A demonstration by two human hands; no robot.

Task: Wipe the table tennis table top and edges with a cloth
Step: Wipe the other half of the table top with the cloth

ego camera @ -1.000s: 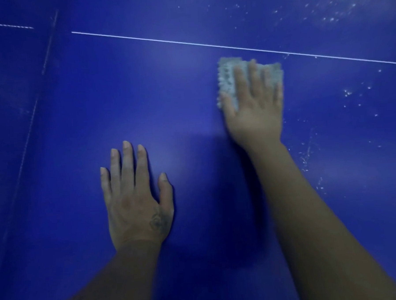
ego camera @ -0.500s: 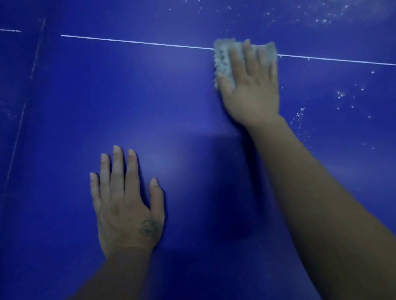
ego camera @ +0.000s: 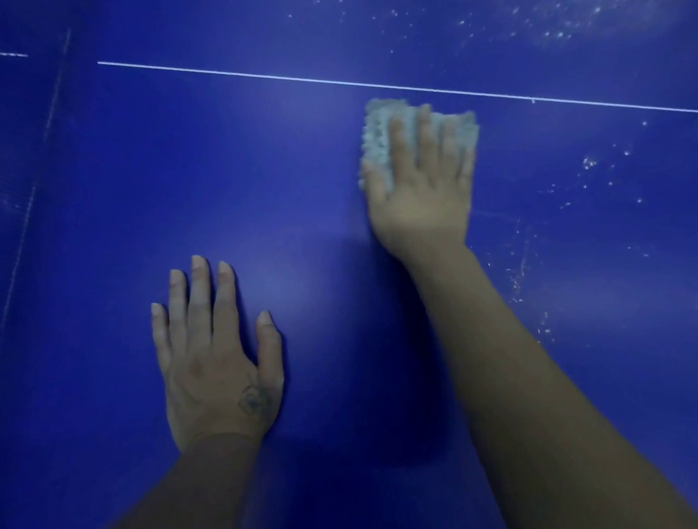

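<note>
The right hand [ego camera: 420,196] lies palm-down on the cloth [ego camera: 377,137], fingers straight and a bit spread. It's pressing the cloth onto the blue table top [ego camera: 253,168], not curled round it. The cloth is a pale fuzzy pad just short of the thin white line [ego camera: 289,78]. The left hand [ego camera: 215,364] is planted flat on the bare surface nearer the person, fingers straight, thumb out, holding nothing.

Both forearms run off the bottom of the shot. Most of the cloth is under the palm and fingers, so only its left and far edges poke out, and they're blurry. Pale specks [ego camera: 521,271] dot the top right of the right arm and beyond the line. A faint seam [ego camera: 54,106] runs up the far left, and there's lots of bare blue between the hands and left of the cloth.
</note>
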